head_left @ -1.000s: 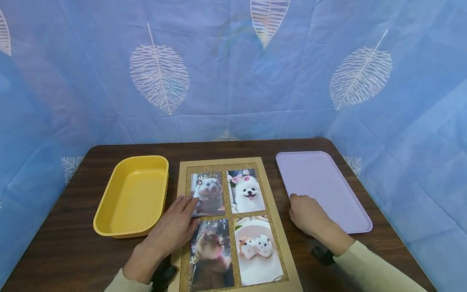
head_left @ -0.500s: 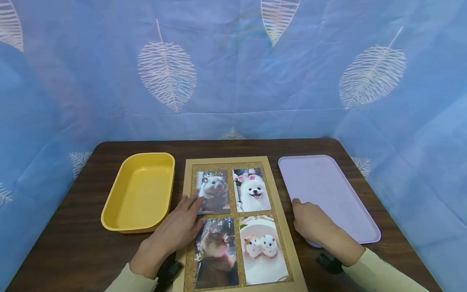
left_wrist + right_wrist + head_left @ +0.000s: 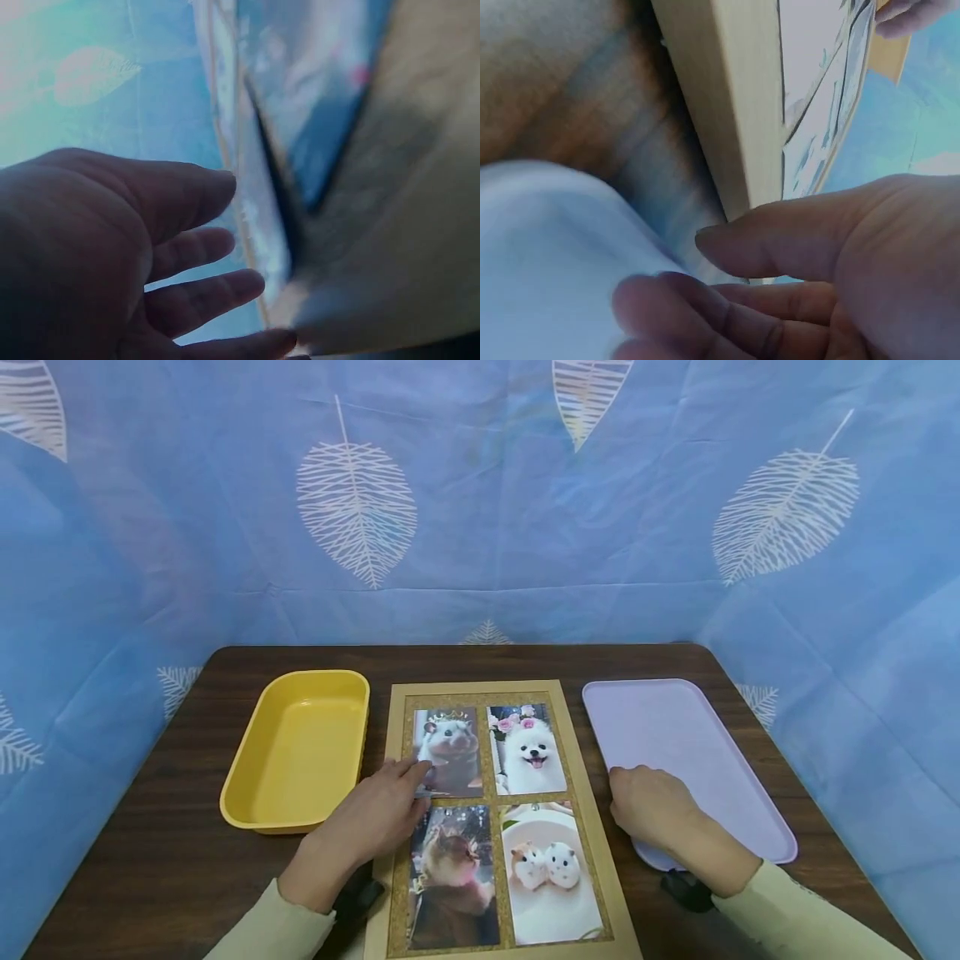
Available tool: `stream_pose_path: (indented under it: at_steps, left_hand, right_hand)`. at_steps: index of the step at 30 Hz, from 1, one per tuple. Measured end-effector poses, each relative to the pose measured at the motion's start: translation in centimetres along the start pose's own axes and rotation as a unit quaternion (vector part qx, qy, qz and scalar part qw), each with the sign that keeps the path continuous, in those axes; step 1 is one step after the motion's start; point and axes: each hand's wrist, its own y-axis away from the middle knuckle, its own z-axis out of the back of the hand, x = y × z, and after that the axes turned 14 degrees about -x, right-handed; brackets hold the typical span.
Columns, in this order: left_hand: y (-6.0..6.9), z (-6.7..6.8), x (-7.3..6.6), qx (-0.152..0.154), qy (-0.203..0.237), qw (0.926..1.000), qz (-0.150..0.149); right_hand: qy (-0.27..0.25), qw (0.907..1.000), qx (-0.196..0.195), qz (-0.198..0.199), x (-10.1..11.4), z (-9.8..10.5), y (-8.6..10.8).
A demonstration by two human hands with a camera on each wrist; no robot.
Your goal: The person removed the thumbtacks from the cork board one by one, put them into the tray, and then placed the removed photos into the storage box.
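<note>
A tan-bordered cork board (image 3: 397, 735) lies on the table, bearing several animal photos, among them a crowned mouse (image 3: 453, 752), a white dog (image 3: 531, 756) and two hamsters (image 3: 551, 877). Across its left edge extends my left hand (image 3: 375, 818), index fingertip on the mouse photo; the left wrist view shows the fingers spread and holding nothing. My right hand (image 3: 656, 810) is over the left edge of a lilac tray (image 3: 697, 752). The right wrist view shows its fingers (image 3: 649, 307) loosely bent against the tray's rim, with the thumb apart from it.
A yellow bin (image 3: 300, 752) stands at the left of the dark wooden table (image 3: 150, 860). Blue cloth (image 3: 480, 510) with white leaf prints surrounds the back and sides. A narrow strip of tabletop lies between the board and the tray.
The lilac tray has shifted slightly toward me and turned with my right hand at its edge, mostly in the first half second. The head view has panned left. My left hand stays on the board.
</note>
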Motion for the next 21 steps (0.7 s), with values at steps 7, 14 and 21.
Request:
stream_pose_path:
  at_steps: [7, 14, 21]
  left_hand:
    - [-2.6, 0.2, 0.2, -0.06, -0.023, 0.9979, 0.0]
    - [-5.3, -1.3, 0.4, -0.084, -0.016, 0.9963, -0.001]
    - [-7.5, 0.1, 0.5, 0.001, -0.059, 0.9982, 0.008]
  right_hand:
    - [0.016, 0.9998, -0.01, 0.006, 1.1, 0.9, -2.1]
    - [0.042, 0.9983, -0.017, 0.038, 3.7, 1.5, -6.1]
    - [0.02, 0.9963, -0.016, 0.082, 6.3, 2.0, -10.1]
